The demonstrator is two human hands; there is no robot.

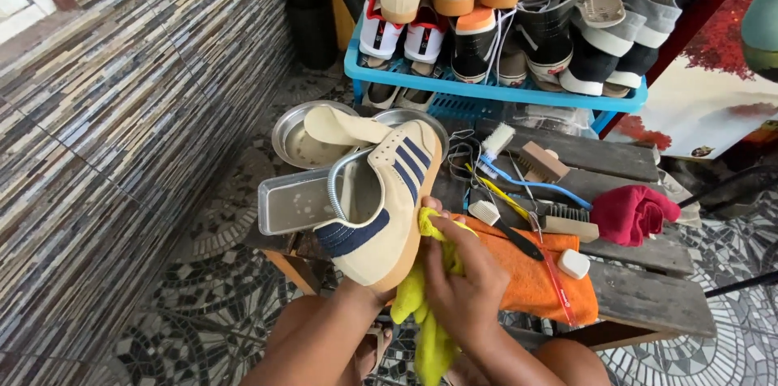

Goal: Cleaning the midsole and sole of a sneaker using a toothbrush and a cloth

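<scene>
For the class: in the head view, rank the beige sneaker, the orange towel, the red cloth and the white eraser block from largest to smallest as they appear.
1. beige sneaker, though it is nearest the camera
2. orange towel, partly hidden
3. red cloth
4. white eraser block

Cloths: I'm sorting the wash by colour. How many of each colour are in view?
Yellow cloth, in the right hand against the shoe: 1
Orange cloth: 1
Red cloth: 1
Total: 3
</scene>
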